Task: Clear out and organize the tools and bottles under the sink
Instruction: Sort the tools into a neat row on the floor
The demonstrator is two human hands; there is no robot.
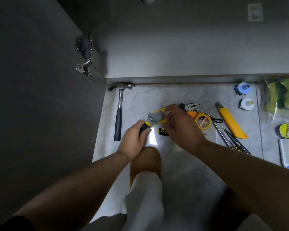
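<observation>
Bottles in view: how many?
2: blue-capped bottle by the cabinet base at right; white bottle just nearer the camera. Others may be hidden beyond the right edge.

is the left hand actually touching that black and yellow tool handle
Touching. The head view shows the left hand gripping the black and yellow tool handle, its fingers curled round it.

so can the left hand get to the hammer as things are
Probably, once freed: the hammer lies bare on the floor just left of the left hand, nothing across its handle. But that hand grips a black-and-yellow tool, and the right hand pinches a grey cloth.
</observation>
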